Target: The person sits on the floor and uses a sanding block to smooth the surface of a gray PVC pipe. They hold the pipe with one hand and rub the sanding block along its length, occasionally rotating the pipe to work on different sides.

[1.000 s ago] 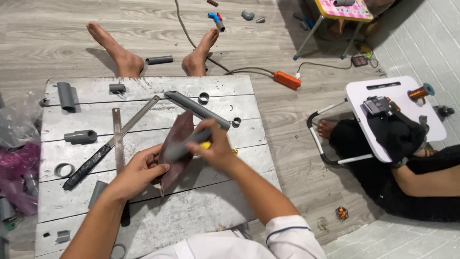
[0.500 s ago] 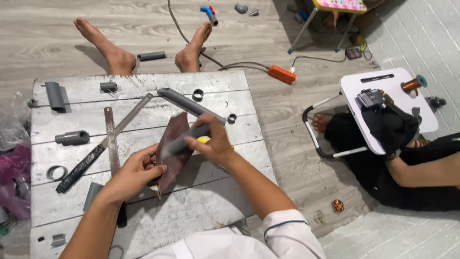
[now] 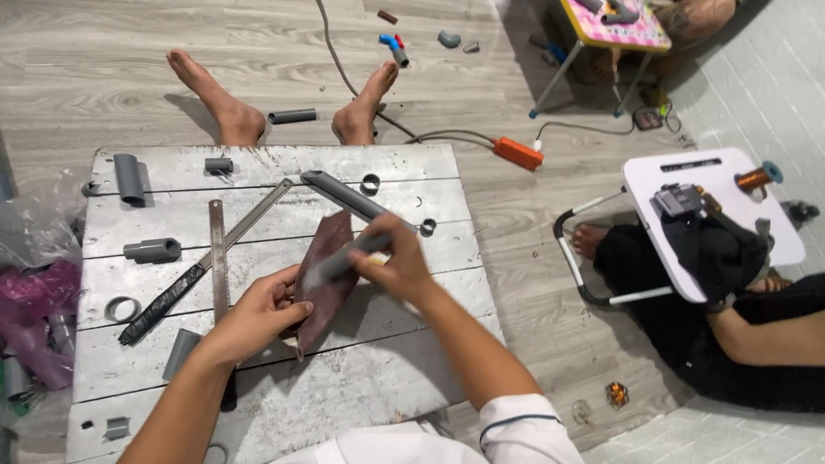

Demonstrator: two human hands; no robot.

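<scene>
Two hands | left hand [image 3: 262, 314] pressing sandpaper sheet [image 3: 325, 275] | right hand [image 3: 397, 265] gripping blurred grey pipe [image 3: 339, 260]
</scene>
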